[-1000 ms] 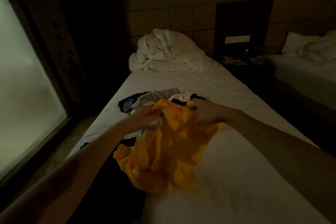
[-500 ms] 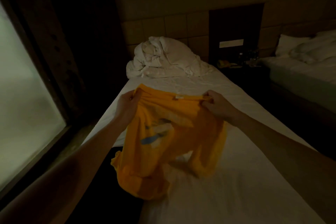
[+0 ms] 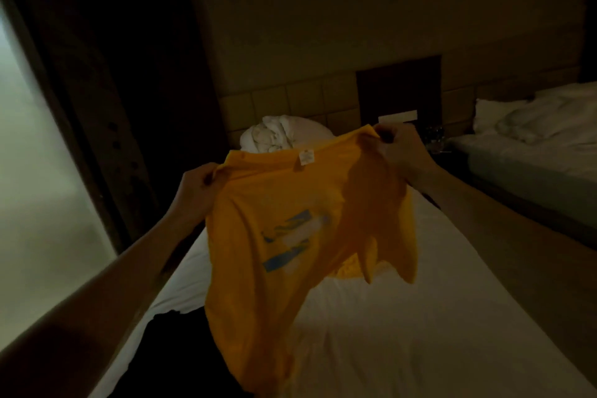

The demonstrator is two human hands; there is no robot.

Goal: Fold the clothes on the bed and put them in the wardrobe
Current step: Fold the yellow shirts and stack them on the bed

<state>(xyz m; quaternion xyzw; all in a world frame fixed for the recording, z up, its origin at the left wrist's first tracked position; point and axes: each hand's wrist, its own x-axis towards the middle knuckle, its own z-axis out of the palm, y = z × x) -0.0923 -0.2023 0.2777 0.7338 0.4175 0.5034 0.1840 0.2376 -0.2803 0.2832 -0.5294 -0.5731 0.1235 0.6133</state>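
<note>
- Garment: yellow T-shirt (image 3: 290, 220), held up in the air above the bed (image 3: 420, 317), its hem hanging down toward the mattress; a small neck label (image 3: 305, 157) sits at the middle of the top edge and a faded blue-and-white print (image 3: 294, 242) shows through the cloth.
- Left hand (image 3: 197, 186): fingers curled round the shirt's left shoulder, pinching the fabric at the top corner.
- Right hand (image 3: 399, 152): fingers bunched on the right shoulder, raised higher than the left, so the top edge runs at a slant.
- Handling, judged from the drape: thin, soft, light cloth with no stiffness; it hangs in loose vertical folds and the right side droops into a pointed flap, so it will not keep a shape unless laid flat.
- Grip points, as a judgement: the two shoulder seams, taken evenly either side of the neck label, give the squarest hang; the slack body offers no firm hold and would simply bunch.
- Risk: a one-sided pinch lets the light fabric twist or slide, giving a crooked fold.
- Surroundings: crumpled white duvet (image 3: 281, 136) at the head of the bed; second bed (image 3: 533, 158) to the right; bright window (image 3: 38, 187) at left.
</note>
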